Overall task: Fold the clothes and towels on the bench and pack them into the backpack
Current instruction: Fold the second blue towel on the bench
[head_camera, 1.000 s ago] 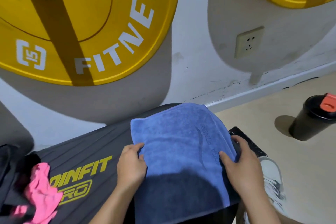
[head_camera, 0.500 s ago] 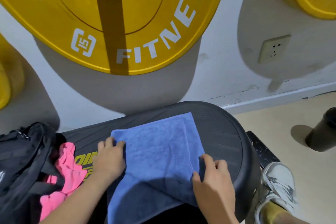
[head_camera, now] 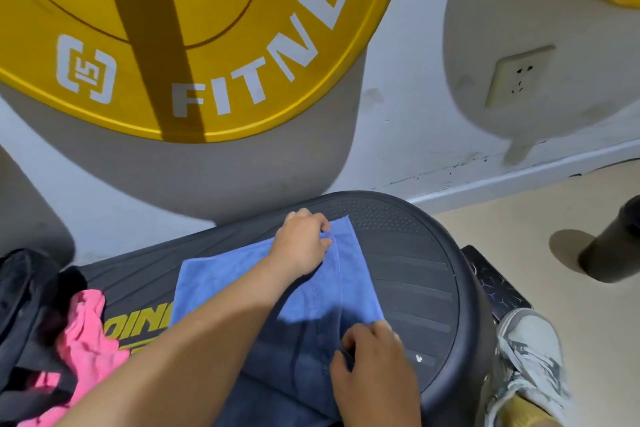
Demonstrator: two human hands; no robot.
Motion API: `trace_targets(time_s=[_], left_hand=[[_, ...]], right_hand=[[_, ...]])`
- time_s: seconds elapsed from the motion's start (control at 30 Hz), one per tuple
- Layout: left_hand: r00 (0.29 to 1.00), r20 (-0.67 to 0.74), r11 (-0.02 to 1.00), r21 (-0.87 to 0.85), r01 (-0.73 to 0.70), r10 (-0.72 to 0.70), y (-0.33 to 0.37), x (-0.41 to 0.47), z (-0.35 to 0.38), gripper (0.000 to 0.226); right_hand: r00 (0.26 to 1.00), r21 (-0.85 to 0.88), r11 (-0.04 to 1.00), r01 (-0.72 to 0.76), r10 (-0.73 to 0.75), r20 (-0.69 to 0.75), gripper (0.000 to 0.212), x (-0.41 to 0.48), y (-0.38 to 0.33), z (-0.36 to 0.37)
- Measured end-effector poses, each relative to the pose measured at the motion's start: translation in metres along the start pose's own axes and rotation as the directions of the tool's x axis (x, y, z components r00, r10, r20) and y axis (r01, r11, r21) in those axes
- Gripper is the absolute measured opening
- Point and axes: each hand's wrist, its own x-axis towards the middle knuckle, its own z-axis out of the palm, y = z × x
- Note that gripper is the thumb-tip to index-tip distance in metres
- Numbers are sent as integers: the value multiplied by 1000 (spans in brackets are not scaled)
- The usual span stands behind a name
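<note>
**While the towel is mid-fold, nothing shows as packed**

As the fold stands, the blue towel (head_camera: pixel 225 274) lies across the middle of the black tabletop (head_camera: pixel 408 270), with its near part hanging over the near edge in shadow. The left hand (head_camera: pixel 303 239) reaches across to the towel's far right corner and pinches the hem there with curled fingers. The right hand (head_camera: pixel 374 354) has its fingers curled onto the near right corner, at the tabletop's near edge. Both hands therefore hold the same right-hand edge, which suggests another fold is in hand, probably bringing that edge over to the left.

At the far left sits the black backpack (head_camera: pixel 20 295), and a crumpled pink garment (head_camera: pixel 86 333) lies at its mouth among dark straps. Whether that garment is inside the bag or only beside it cannot be told, and it looks unfolded.

By my judgement the task is at an early stage: the towel needs its fold finished and packing, and the pink garment needs folding too.
</note>
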Motion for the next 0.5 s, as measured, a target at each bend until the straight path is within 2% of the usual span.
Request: trace_targets(time_s=[0.07, 0.13, 0.23, 0.33, 0.4, 0.5], left_hand=[[1000, 25, 997, -71, 8, -6, -2, 0, -11, 1], [1000, 18, 980, -199, 25, -22, -5, 1, -22, 13], [996, -70, 924, -382, 19, -49, -3, 11, -38, 21], [999, -53, 948, -318, -20, 3, 12, 22, -33, 14], [999, -15, 975, -217, -37, 35, 20, 27, -19, 13], [1000, -9, 982, -185, -30, 29, 18, 31, -4, 10]], right_hand=[[999, 147, 989, -32, 35, -20, 25, 4, -2, 2], [996, 278, 956, -88, 81, 38, 28, 5, -6, -5], [979, 340, 921, -193, 205, 1, 22, 6, -6, -9], [949, 274, 911, -309, 315, 23, 16, 5, -3, -14], [942, 237, 912, -334, 322, 89, 21, 8, 4, -19], [936, 180, 927, -329, 295, 191, 20, 14, 12, -23]])
